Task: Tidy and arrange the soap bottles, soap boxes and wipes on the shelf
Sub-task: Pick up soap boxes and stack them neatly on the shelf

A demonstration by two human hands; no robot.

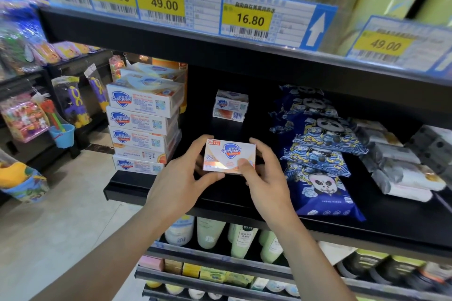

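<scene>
Over the front of the black shelf (244, 205), a single soap box (230, 157) is being held by both hands — the left hand (182, 176) is curled round its left end and underside, the right hand (264, 173) is pinching its right end, with the thumb lying on the printed face. The box is being kept just above the board, tilted toward the camera. The step in hand seems to be the placing of this box. Two places are being offered: the tall soap box stack (144, 122) at the left end, or the small pair of boxes (231, 105) deep at the back. Between them the dark board is lying bare, so room is being left for a push inward. Care is being called for on the right — the blue wipes packs (320, 154) are lying near, overlapping — and the upper shelf edge (220, 49) is hanging low over the reach.
</scene>
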